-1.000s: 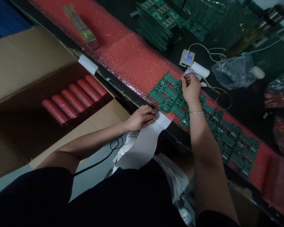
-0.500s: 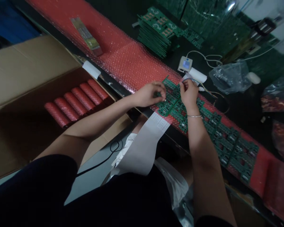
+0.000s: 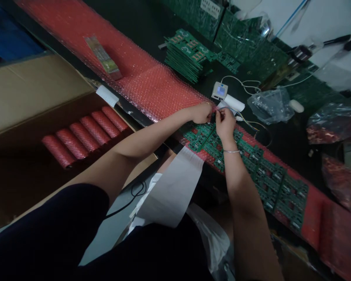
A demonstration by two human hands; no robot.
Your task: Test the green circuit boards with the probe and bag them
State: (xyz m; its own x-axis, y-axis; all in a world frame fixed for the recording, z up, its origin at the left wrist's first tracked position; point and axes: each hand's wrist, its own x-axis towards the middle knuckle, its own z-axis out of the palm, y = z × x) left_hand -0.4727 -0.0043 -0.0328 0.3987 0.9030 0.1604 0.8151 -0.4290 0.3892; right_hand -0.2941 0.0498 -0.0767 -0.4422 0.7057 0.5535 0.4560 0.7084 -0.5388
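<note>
My left hand [image 3: 201, 113] is curled closed over the upper left end of a row of green circuit boards [image 3: 291, 199]. What its fingers hold, if anything, is hidden. Right beside it, my right hand [image 3: 226, 123] pinches the end of thin coloured wires [image 3: 247, 121] above the same boards. The wires trail from behind that hand towards a white connector. The boards lie on red bubble wrap [image 3: 316, 214]. Past my hands stands a small white meter [image 3: 220, 90] with a lit screen, next to a white roll [image 3: 234, 102].
A stack of circuit boards [image 3: 184, 62] stands at the back. An open carton [image 3: 20, 101] at left contains several red bubble-wrap rolls [image 3: 82, 140]. A white label strip [image 3: 172, 185] hangs over the table edge. Clear plastic bags [image 3: 270, 105] lie at right.
My left hand has moved right and away from me, up to my right hand, and its fingers have curled in. My right hand stays over the boards. The camera view has shifted slightly.
</note>
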